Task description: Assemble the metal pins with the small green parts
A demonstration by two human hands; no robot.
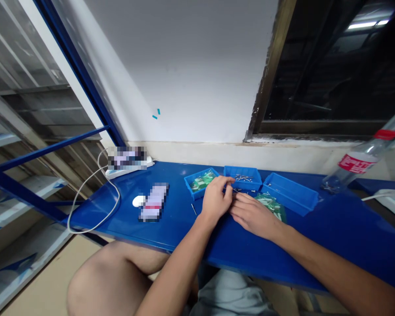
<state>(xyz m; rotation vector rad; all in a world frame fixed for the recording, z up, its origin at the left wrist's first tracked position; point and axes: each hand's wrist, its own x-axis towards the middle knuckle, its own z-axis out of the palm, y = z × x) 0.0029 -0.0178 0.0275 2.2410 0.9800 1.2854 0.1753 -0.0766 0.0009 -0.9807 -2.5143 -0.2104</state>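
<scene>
Left hand (217, 195) and right hand (255, 216) close together before middle blue tray (252, 185) — either grip's state cannot be told.

A red-capped bottle (352, 166) stands at the right of the blue table (176, 219), beneath a dark window (332, 83) (a bright strip (364, 25) shows in its glass). Leftward, a white cable (119, 195) loops near a power strip (131, 170), a white disc (138, 201) lies beside a pixelated object (154, 201), and two teal scraps (158, 111) mark the wall (191, 74).
</scene>
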